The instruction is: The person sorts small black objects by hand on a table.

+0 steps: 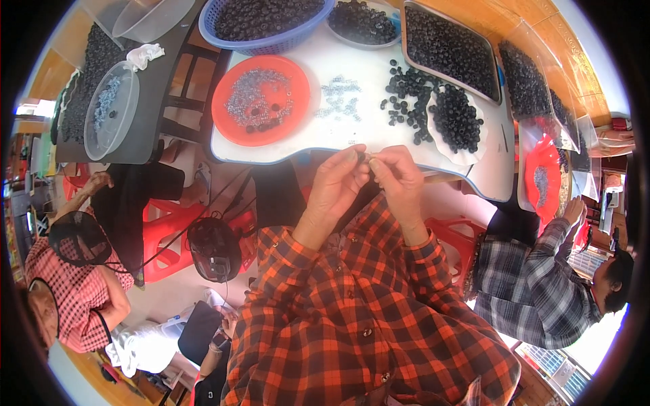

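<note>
Left hand (336, 181) raised at the near edge of the white desk (369, 71), fingers curled in, thumb and forefinger pinched together. Right hand (396, 177) directly beside it, fingertips meeting those of the left, likewise pinched shut. Small dark item (365, 158) nipped between the two sets of fingertips; too small to tell its kind or which hand bears it. Both forearms in orange and black checked sleeves (352, 304), entering from the lower edge.

On the desk, beyond the hands: orange round plate (227, 118) to the left, carrying small silvery pieces and a few dark beads. Scatter of silvery pieces (340, 95) loose on the bare desk just right of the plate. Loose black beads (405, 91) further right, running into a heap of black beads on a white sheet (455, 120). Behind these, along the far edge: blue basket (261, 44) filled with black beads, a shallow grey bowl (362, 21) of the same, and a rectangular metal tray (450, 47) also full.

Second desk, grey (145, 88), to the far left, bearing a clear round bowl (110, 108) with silvery pieces inside.

Another person in a red checked shirt (74, 284) seated at lower left. A further person in a grey checked shirt (535, 291) at right, one hand near a red plate (542, 177).
</note>
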A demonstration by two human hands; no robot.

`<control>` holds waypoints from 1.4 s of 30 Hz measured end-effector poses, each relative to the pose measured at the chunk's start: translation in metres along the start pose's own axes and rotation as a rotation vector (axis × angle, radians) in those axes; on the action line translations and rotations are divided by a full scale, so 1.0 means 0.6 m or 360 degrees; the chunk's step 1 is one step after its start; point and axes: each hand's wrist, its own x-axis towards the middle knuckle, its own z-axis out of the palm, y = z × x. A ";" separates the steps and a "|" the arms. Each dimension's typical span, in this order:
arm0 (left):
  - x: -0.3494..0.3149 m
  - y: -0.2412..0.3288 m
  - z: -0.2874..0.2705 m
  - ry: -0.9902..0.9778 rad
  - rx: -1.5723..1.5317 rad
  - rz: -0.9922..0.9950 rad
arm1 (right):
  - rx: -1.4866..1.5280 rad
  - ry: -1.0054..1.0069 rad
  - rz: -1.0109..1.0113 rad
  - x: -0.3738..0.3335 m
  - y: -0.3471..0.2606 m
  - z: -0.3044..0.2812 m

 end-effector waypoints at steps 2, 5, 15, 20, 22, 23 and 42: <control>0.000 -0.001 -0.003 0.0003 -0.0009 0.0002 | 0.0022 -0.0019 -0.0033 0.002 -0.004 0.005; -0.002 0.000 -0.003 0.0003 0.0045 0.0011 | 0.0015 -0.0038 -0.0071 0.000 0.004 0.005; -0.010 0.002 0.013 0.0160 0.0533 0.0098 | 0.0266 -0.0084 0.0114 0.003 0.006 0.000; -0.009 0.009 0.005 0.0085 0.0697 0.0062 | 0.0357 -0.0211 0.0591 0.007 -0.002 -0.016; -0.008 0.007 0.003 0.0069 0.0658 0.0027 | 0.0358 -0.0217 0.0627 0.007 0.005 -0.022; -0.007 0.007 0.002 0.0064 0.0659 0.0023 | 0.0374 -0.0208 0.0656 0.008 0.004 -0.021; -0.004 0.001 -0.006 0.0096 0.0566 -0.0011 | -0.1081 0.0337 -0.0312 0.109 0.059 -0.034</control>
